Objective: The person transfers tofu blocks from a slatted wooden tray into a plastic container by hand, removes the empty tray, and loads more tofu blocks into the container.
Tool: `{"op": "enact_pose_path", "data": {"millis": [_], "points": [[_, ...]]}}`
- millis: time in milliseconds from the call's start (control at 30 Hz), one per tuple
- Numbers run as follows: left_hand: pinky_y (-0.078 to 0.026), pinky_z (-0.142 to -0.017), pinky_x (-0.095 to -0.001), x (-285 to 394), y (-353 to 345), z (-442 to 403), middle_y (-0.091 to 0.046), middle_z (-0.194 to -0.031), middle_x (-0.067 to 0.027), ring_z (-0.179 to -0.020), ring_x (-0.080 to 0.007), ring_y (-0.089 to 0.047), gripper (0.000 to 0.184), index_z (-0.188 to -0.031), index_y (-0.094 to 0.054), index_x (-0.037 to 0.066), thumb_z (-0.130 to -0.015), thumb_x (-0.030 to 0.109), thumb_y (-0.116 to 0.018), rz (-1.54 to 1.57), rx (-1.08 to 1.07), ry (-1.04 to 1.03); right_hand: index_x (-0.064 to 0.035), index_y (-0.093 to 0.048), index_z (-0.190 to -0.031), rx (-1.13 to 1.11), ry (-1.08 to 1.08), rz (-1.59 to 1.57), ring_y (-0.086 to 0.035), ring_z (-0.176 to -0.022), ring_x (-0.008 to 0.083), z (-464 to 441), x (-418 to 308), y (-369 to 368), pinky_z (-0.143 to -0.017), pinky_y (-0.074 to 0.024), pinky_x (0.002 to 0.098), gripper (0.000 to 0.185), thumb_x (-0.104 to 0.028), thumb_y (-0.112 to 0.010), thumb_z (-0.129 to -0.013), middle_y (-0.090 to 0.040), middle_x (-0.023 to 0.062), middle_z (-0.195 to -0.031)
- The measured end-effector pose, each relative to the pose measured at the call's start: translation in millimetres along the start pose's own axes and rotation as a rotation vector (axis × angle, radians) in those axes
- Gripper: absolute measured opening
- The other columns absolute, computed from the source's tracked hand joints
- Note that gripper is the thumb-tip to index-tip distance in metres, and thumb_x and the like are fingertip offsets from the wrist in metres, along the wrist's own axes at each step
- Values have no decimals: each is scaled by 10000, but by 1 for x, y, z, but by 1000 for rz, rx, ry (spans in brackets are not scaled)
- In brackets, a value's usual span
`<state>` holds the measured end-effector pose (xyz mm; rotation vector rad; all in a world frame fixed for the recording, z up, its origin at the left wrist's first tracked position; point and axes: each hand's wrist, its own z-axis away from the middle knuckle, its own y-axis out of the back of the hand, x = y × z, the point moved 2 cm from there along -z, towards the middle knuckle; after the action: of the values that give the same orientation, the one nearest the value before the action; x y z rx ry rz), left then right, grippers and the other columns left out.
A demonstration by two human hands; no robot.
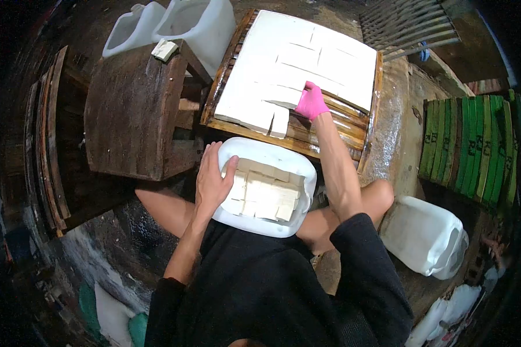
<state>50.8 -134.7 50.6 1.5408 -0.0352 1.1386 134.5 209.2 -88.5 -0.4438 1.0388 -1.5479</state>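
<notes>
Black shirt: worn by the seated person, a cut-open plastic jug between the knees.
Left hand: fingers gripping the jug's rim, thumb inside.
Pink-gloved right hand: fingers closed on the end of a tofu strip, above bare slats beside the white tofu slab.
Tofu pieces: packed inside the jug.
Risk to the strip: soft and long, it could snap or crumble if pinched hard or lifted by one end.
Risk to the jug: it could tip if a knee shifts or the left hand loosens, spilling pieces.
Tabletop: wooden slats, wet and glossy.
Room: dim, with a damp floor, green boards at right, and a dark wooden stool at left bearing a small tofu chunk.
</notes>
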Motion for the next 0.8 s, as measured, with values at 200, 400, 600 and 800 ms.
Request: {"op": "enact_pose_path", "data": {"millis": [200, 400, 600, 800], "points": [[-317, -1159, -480, -5, -2, 1, -466, -1434, -322, -1396, -450, -389, 610, -1404, -448, -61, -1000, 381, -563, -5, 25, -33, 6, -361, -1492, -47, 150, 26, -444, -1357, 432, 1, 15, -24, -1157, -319, 559, 745, -508, -275, -960, -453, 220, -1494], [-325, -1154, -471, -10, -1, -3, -476, -1436, -303, -1393, -440, -398, 581, -1403, -457, -52, -1033, 394, -492, 100, -17, -13, 5, -421, -1428, 71, 322, 196, -527, -1265, 426, 101, -6, -44, -1102, -396, 569, 680, -485, -359, -960, -533, 238, -1377], [-344, -1135, -427, -18, -4, -2, -505, -1427, -263, -1357, -395, -465, 533, -1410, -468, -19, -1062, 382, -416, 176, -5, 13, 76, -587, -1244, -174, 4, 24, -686, -1025, 360, 222, 20, -39, -1030, -499, 433, 619, -439, -431, -937, -682, 224, -1159], [-329, -1147, -477, -22, -3, -3, -508, -1386, -308, -1364, -451, -426, 600, -1364, -476, -67, -1048, 441, -433, 287, 30, -39, -11, -627, -1199, 262, -434, 886, -644, -1004, 261, 232, 96, -40, -953, -490, 380, 480, -385, -553, -908, -648, 112, -1103]]}}
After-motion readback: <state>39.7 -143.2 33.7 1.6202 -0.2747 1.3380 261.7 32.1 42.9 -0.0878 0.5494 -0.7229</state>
